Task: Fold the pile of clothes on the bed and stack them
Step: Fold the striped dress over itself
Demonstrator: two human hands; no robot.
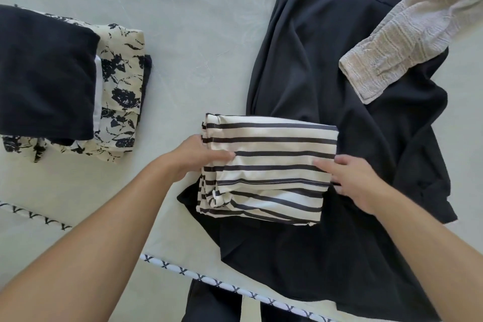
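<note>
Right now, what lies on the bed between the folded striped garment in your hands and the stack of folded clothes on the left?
Only bare pale bedsheet, as the head view shows; the striped garment and the stack lie apart.

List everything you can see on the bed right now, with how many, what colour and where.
striped garment: one, white with dark stripes, folded, centre, lying on the dark garment
dark garment: one, navy-black, spread out unfolded, right half
beige garment: one, textured beige, unfolded, upper right, over the dark garment
folded stack: one, dark piece on top, floral cream-and-black beneath, left
bedsheet: one, pale, with patterned trim at near edge
left hand: holds the striped garment's left edge
right hand: holds its right edge
</note>
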